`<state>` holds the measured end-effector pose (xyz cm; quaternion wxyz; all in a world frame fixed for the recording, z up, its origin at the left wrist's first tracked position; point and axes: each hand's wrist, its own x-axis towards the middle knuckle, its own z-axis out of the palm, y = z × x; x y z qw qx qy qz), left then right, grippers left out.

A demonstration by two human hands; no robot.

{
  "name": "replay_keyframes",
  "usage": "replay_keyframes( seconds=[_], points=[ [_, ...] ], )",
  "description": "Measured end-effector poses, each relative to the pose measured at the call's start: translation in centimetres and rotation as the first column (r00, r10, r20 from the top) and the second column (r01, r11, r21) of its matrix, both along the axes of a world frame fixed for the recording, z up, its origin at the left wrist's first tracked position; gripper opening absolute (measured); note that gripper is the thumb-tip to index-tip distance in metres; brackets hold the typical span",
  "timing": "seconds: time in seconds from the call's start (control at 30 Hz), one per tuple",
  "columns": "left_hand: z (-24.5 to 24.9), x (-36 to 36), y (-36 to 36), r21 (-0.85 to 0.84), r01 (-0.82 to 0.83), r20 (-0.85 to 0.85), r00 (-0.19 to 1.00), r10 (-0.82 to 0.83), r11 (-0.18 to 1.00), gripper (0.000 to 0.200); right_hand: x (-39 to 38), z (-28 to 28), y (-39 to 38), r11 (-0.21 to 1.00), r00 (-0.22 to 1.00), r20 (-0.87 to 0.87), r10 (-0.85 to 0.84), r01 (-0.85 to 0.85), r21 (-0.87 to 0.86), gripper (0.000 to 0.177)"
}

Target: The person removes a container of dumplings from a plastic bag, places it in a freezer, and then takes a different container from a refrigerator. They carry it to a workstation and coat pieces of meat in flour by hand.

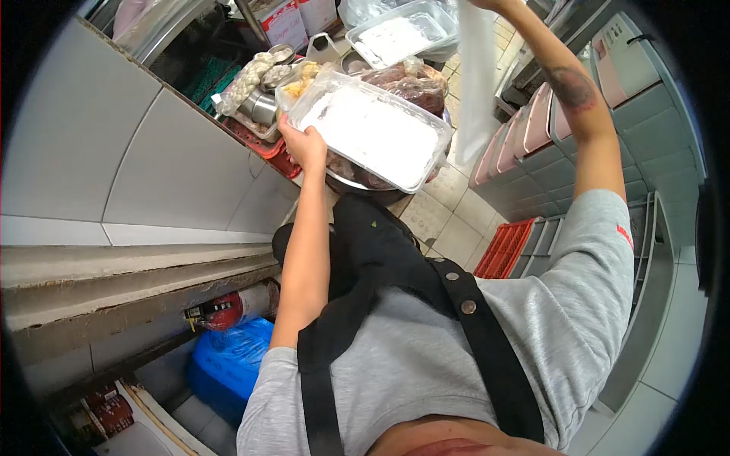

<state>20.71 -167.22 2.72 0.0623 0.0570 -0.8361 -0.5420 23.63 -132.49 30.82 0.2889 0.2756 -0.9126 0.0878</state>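
My left hand (304, 143) is closed on the left edge of a clear plastic container (414, 180) filled with a flat white mass, which I cannot identify. The container is tilted above a large metal basin (346, 181). At the top edge of the view, my right hand (493, 4) is raised and partly cut off. A long translucent plastic sheet (475, 83) hangs down from it. Behind the container lies a plastic bag of dark reddish-brown food (414, 87). A second clear container with white contents (395, 38) stands farther back.
Left of the basin are a bag of pale round pieces (247, 83), a metal cup (260, 108) and a red crate (258, 144). Pink-fronted bins (525, 133) line the right side, with an orange crate (506, 249) on the floor. A blue bag (228, 365) sits lower left.
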Motion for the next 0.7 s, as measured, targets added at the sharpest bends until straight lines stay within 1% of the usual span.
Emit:
replay_keyframes(
  seconds=[0.03, 0.07, 0.1, 0.13, 0.17, 0.23, 0.27, 0.33, 0.37, 0.4, 0.47, 0.5, 0.53, 0.57, 0.6, 0.63, 0.7],
  points=[
    [-0.1, -0.1, -0.3, -0.034, 0.017, -0.008, 1.0, -0.018, 0.999, 0.059, 2.0, -0.2, 0.8, 0.999, 0.992, -0.122, -0.038, 0.04, 0.011, 0.042],
    [-0.2, -0.3, -0.6, -0.067, 0.037, -0.016, 0.999, -0.038, 0.997, 0.06, 3.8, -0.1, 1.8, 0.98, 0.967, -0.187, -0.174, 0.188, 0.063, 0.042],
    [-0.4, -0.2, -0.5, -0.099, 0.058, -0.022, 0.998, -0.06, 0.993, 0.062, 5.7, 0.2, 2.7, 0.936, 0.918, -0.257, -0.301, 0.336, 0.105, 0.041],
    [-0.1, 0.4, -0.3, -0.238, -0.006, -0.155, 0.987, -0.032, 0.971, 0.061, 7.5, 0.2, 3.5, 0.866, 0.841, -0.367, -0.398, 0.476, 0.151, 0.04],
    [0.4, 0.4, -0.2, -0.36, 0.008, -0.217, 0.972, -0.092, 0.933, 0.06, 8.9, 0.1, 4.0, 0.824, 0.755, -0.444, -0.483, 0.564, 0.062, 0.041],
    [1.2, 0.0, -0.6, -0.587, -0.003, -0.312, 0.924, -0.223, 0.81, 0.058, 11.4, -0.4, 4.6, 0.714, 0.542, -0.557, -0.63, 0.686, -0.139, 0.044],
    [1.2, -0.4, -0.7, -0.657, -0.011, -0.408, 0.846, -0.343, 0.754, 0.044, 12.9, -1.1, 4.9, 0.619, 0.452, -0.526, -0.721, 0.761, -0.194, 0.05],
    [1.6, -1.8, -0.5, -0.689, 0.277, -0.25, 0.776, -0.579, 0.669, 0.036, 15.7, -3.3, 4.9, 0.399, 0.247, -0.445, -0.861, 0.871, -0.287, 0.063],
    [2.1, -2.3, -0.4, -0.689, 0.409, -0.171, 0.711, -0.682, 0.599, 0.032, 16.5, -5.0, 4.0, 0.468, 0.323, -0.418, -0.849, 0.828, -0.309, 0.06],
    [3.5, -1.2, -0.3, -0.69, 0.43, -0.178, 0.678, -0.713, 0.582, 0.026, 17.0, -7.2, 3.2, 0.532, 0.398, -0.393, -0.829, 0.779, -0.333, 0.059],
    [3.4, -2.0, 0.3, -0.679, 0.552, 0.063, 0.7, -0.711, 0.484, 0.04, 17.6, -11.6, 2.4, 0.686, 0.636, -0.257, -0.727, 0.692, -0.225, 0.058],
    [3.4, -2.5, 0.5, -0.659, 0.612, 0.182, 0.694, -0.696, 0.438, 0.047, 18.2, -13.6, 1.6, 0.699, 0.689, -0.132, -0.712, 0.679, -0.224, 0.055],
    [3.5, -2.8, 0.6, -0.672, 0.646, 0.239, 0.652, -0.72, 0.362, 0.056, 18.9, -15.4, 0.8, 0.682, 0.697, -0.019, -0.717, 0.695, -0.228, 0.048],
    [3.6, -3.0, 0.8, -0.679, 0.677, 0.296, 0.606, -0.738, 0.284, 0.065, 19.6, -16.9, 0.2, 0.692, 0.696, -0.053, -0.716, 0.698, -0.185, 0.039],
    [3.7, -3.2, 1.0, -0.679, 0.705, 0.354, 0.558, -0.751, 0.204, 0.074, 20.3, -17.7, -0.3, 0.678, 0.693, -0.036, -0.72, 0.693, -0.245, 0.035],
    [3.9, -3.3, 1.2, -0.682, 0.706, 0.382, 0.566, -0.731, 0.19, 0.08, 21.1, -18.0, -1.1, 0.66, 0.689, -0.018, -0.725, 0.687, -0.303, 0.032],
    [4.2, -3.5, 2.0, -0.687, 0.709, 0.433, 0.575, -0.694, 0.159, 0.092, 22.4, -18.5, -1.6, 0.57, 0.611, -0.022, -0.791, 0.722, -0.392, 0.03]
  ],
)
